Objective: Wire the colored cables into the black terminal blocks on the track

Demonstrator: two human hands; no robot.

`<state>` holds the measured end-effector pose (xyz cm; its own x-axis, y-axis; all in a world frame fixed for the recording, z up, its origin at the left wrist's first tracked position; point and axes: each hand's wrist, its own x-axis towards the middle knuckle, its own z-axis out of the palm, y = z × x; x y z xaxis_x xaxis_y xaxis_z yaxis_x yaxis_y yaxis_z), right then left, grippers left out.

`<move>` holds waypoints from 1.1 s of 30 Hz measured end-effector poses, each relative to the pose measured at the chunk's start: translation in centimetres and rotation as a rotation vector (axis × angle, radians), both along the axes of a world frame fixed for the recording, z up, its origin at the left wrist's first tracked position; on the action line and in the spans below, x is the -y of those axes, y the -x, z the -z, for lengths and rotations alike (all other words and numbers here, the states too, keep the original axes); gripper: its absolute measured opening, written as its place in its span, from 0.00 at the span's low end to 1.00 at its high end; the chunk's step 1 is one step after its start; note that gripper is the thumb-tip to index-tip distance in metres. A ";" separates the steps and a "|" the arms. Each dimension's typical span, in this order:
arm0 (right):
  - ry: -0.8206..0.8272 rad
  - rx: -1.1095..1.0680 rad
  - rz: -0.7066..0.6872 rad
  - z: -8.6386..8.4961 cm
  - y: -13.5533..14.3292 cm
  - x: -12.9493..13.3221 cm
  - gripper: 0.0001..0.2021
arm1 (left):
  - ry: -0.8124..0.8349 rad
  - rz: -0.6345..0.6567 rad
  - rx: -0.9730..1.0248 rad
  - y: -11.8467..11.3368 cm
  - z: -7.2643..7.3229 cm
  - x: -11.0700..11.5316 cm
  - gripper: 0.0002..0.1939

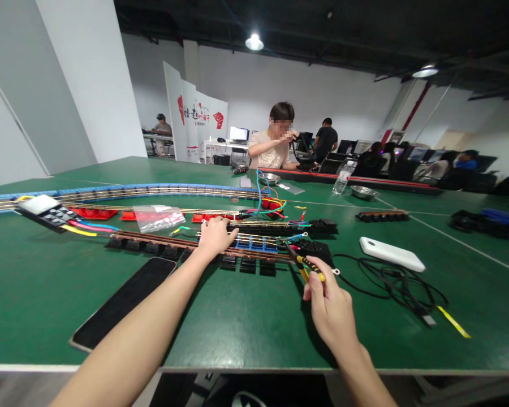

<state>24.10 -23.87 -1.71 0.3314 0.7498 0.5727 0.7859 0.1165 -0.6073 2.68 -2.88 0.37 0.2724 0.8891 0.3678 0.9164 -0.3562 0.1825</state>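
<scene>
Yellow-and-black pliers (309,268) are held in my right hand (328,302), their dark jaws at the right end of a brown rail strip (182,242) with black feet. My left hand (215,237) rests on the strips near their middle, thumb and fingers apart. Beside its thumb lies a short blue piece (257,243) with metal rods. Behind it runs a black strip (267,228) with coloured wires at its right end. A black block (311,249) sits just beyond the pliers. What lies under my left palm is hidden.
A black phone (125,302) lies left of my left forearm. To the right are a white power bank (391,254) and a coiled black cable (394,282). Farther back stand a water bottle (344,176) and metal bowl (364,192). A person (275,141) works across the green table (237,328).
</scene>
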 end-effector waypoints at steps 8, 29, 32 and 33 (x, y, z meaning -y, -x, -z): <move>0.020 -0.045 -0.010 -0.3 -0.1 0.2 0.23 | 0.038 0.032 0.047 0.2 -0.4 0.2 0.27; 0.228 -0.124 -0.254 -0.8 2.3 -0.3 0.16 | 0.050 0.030 0.041 0.0 -0.5 0.1 0.25; 0.258 0.035 -0.234 -0.7 2.9 -0.3 0.16 | 0.044 0.036 0.044 0.0 -0.5 0.1 0.24; 0.265 0.061 -0.219 -0.7 3.0 -0.3 0.16 | 0.043 0.037 0.045 0.0 -0.4 0.1 0.24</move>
